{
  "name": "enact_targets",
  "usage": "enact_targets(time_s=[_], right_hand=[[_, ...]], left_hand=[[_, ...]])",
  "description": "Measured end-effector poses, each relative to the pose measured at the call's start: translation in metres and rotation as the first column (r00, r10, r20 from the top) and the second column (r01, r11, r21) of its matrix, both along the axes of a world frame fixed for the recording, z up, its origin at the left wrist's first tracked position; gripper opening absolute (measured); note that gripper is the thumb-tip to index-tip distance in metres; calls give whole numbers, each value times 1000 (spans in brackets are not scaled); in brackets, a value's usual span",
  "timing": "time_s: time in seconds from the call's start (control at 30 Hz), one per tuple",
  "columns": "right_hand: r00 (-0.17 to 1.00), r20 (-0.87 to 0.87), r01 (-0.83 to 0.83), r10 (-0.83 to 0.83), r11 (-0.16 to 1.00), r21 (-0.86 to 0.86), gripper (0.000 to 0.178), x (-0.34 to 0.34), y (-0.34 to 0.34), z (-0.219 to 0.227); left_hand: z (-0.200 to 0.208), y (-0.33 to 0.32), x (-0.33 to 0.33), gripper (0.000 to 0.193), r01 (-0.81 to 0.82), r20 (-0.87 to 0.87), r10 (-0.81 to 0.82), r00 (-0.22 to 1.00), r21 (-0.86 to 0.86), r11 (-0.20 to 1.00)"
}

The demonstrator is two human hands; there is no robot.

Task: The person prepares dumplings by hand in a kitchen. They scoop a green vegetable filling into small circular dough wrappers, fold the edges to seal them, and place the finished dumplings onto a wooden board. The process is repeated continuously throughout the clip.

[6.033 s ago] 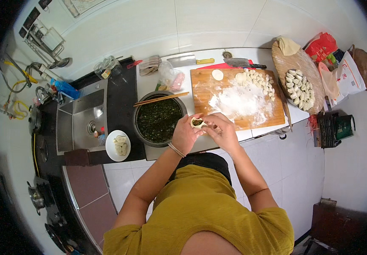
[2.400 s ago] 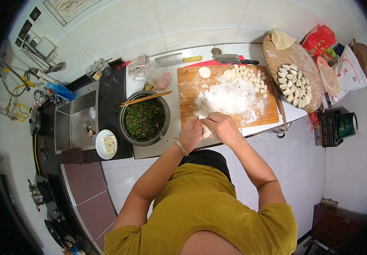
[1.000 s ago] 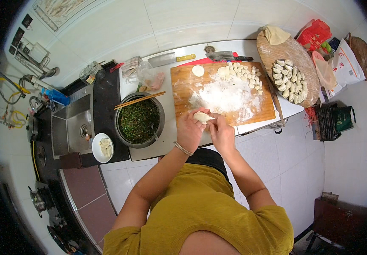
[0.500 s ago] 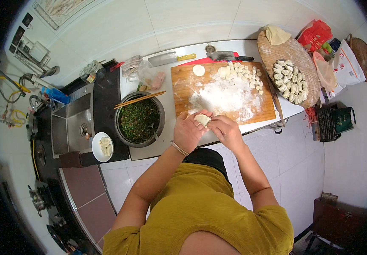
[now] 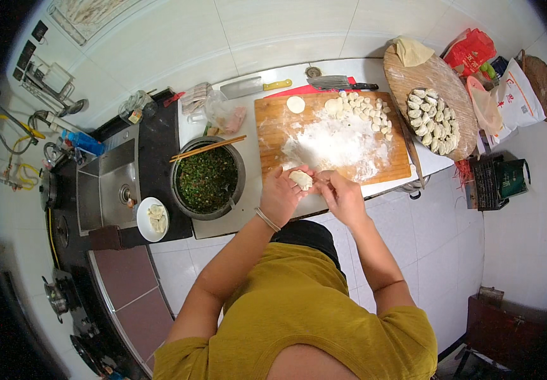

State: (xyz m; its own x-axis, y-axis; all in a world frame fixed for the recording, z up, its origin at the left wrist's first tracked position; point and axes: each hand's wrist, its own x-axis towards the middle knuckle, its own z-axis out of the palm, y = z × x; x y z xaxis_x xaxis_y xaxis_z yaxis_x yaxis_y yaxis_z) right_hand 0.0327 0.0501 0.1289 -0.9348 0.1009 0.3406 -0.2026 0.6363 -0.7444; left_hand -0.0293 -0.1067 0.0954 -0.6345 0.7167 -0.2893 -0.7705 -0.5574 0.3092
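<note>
A pale, folded dumpling (image 5: 301,180) lies in the cupped palm of my left hand (image 5: 281,195), its fingers curled up around it. My right hand (image 5: 342,196) is closed at the dumpling's right edge, thumb and forefinger pinched against the rim; the other fingertips are hidden. Both hands are over the near edge of the wooden cutting board (image 5: 268,126), which is dusted with white flour (image 5: 337,144). On the board are one flat round wrapper (image 5: 295,104) and many small dough pieces (image 5: 365,107). Left of my hands stands a pot of green chopped filling (image 5: 207,180).
Chopsticks (image 5: 209,148) lie across the pot's rim. Rows of finished dumplings (image 5: 433,120) sit on a round wooden board (image 5: 406,79) at the right. Behind the cutting board lie a cleaver (image 5: 241,87) and a knife (image 5: 331,82). A white bowl (image 5: 152,233) stands near the sink (image 5: 118,209).
The dumpling has turned in my left palm and shows a more rounded, crimped edge. My right fingers have shifted slightly along its right side.
</note>
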Motion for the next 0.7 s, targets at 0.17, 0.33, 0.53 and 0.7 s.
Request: enact_targets(time_s=[0.17, 0.33, 0.53, 0.7], right_hand=[[972, -95, -205, 215, 973, 109, 17, -7, 14, 4], [970, -94, -220, 224, 974, 49, 15, -7, 18, 4], [995, 96, 15, -11, 999, -41, 12, -1, 6, 5], [982, 118, 142, -147, 989, 46, 12, 0, 4, -7]], left_hand=[[-14, -2, -2, 61, 110, -37, -103, 994, 373, 921], [6, 6, 5, 58, 59, 57, -58, 997, -20, 998], [-39, 15, 18, 41, -79, -570, -90, 817, -265, 961], [-5, 29, 24, 35, -55, -355, -102, 929, -406, 912]])
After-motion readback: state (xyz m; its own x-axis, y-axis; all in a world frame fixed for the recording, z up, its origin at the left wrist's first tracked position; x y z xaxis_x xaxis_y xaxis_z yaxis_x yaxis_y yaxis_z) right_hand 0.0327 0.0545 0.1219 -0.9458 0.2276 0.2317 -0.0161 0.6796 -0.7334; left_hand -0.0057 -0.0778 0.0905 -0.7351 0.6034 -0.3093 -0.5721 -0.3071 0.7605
